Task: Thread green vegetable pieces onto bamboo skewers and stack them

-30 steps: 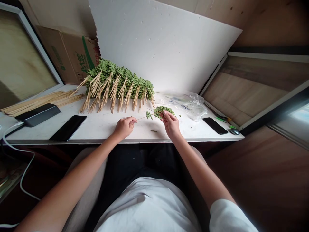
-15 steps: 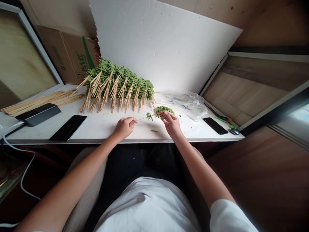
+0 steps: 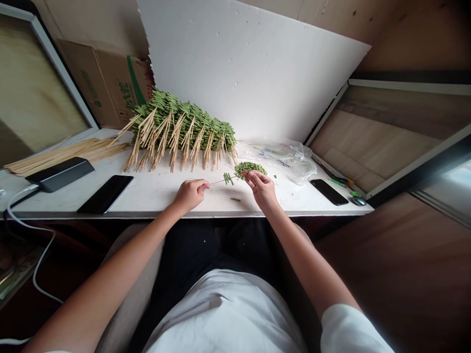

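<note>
My left hand [image 3: 191, 194] is closed around the near end of a thin wooden skewer [image 3: 218, 182], which points to the right. Several short green bean pieces [image 3: 228, 178] are threaded crosswise on it. At the skewer's far end, my right hand [image 3: 260, 186] is closed in a pinch, thumb against fingers; the small green piece there is mostly hidden by the fingertips. Just behind the right fingers lies a heap of cut green pieces [image 3: 257, 167]. One loose piece [image 3: 235, 199] rests on the white table [image 3: 217, 208] between my hands.
A tall stack of filled skewers [image 3: 184, 117] stands at the back, sticks toward me. Bare skewers [image 3: 69, 153], a black box [image 3: 61, 174] and a phone [image 3: 105, 194] lie left. To the right are a clear plastic bag [image 3: 294, 159], another dark phone [image 3: 328, 191] and a mouse [image 3: 358, 200].
Both hands stay almost where they were. The right fingertips have shifted slightly at the skewer's far end, and the green piece under them shows less now.
</note>
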`<state>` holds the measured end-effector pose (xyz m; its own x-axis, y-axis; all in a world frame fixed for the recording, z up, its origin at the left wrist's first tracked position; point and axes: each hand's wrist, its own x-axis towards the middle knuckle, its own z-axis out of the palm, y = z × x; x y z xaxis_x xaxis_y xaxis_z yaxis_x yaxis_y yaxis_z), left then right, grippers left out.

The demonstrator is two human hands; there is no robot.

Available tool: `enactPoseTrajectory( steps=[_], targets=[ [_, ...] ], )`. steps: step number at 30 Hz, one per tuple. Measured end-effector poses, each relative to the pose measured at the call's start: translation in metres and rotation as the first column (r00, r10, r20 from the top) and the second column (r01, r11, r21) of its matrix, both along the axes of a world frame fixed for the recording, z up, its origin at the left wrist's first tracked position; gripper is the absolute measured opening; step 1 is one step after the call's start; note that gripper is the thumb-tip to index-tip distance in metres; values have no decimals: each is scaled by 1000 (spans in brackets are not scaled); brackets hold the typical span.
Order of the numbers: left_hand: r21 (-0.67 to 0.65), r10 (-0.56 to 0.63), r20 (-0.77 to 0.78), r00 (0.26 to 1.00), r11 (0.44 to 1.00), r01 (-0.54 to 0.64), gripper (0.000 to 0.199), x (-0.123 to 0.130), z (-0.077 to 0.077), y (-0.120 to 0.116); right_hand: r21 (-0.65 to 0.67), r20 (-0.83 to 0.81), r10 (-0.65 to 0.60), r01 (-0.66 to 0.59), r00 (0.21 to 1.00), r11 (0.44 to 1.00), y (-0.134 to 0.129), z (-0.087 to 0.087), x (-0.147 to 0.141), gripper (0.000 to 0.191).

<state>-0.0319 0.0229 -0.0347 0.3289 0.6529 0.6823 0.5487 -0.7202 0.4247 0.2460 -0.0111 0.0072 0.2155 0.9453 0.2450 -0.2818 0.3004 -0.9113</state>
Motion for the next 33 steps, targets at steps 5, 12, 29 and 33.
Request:
enactPoseTrajectory(
  steps=[5,12,29,33],
  targets=[
    [8,-6,15,1000,1000,6,23,0,0,-1,15,22,-12,11,1000,1000,-1,4,-1,39],
    [2,-8,40,999,1000,8,24,1,2,-1,12,-27,1,0,1000,1000,0,7,-1,44],
    [25,-3,-11,1000,1000,3,24,0,-5,2,61,120,-128,122,984,991,-1,-11,-15,38],
    [33,-8,-21,1000,999,8,25,-1,-6,2,74,104,-135,127,985,989,-2,-12,-19,37]
  ],
)
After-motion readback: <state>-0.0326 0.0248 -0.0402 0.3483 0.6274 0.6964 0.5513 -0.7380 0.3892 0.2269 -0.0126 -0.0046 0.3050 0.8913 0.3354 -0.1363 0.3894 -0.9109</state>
